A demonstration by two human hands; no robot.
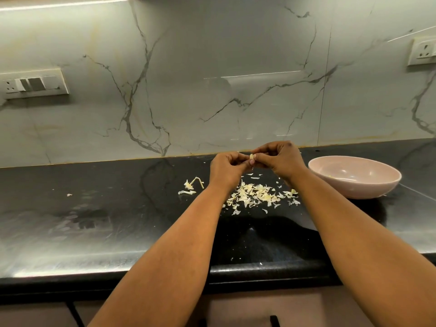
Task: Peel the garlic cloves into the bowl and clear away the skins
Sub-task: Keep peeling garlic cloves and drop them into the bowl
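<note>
Garlic clove (252, 157) sits pinched between your two grips, raised above the desk (118, 208) and to the left of the bowl (354, 177). Your left hand (227, 168) has its fingers curled in, with thumb and fingertips closed on the clove's left side. Your right hand (279, 158) meets it from the other side, fingers bent tight round the same clove, so neither grip is open at all. The two hands touch at the clove.

Under your hands, just left of the bowl, a heap of skins (257, 195) lies spread on the dark desk, its right edge near the bowl's foot. Farther left of the bowl, beyond your left wrist, lie a dry stalk (194, 182) and a curled strip of skin (186, 192); a lone flake (69, 195) rests well apart, far to the left. A few crumbs lie near the desk's front edge. The bowl is pink and stands upright on the desk; something pale shows at its inner left wall, too little to tell what.
</note>
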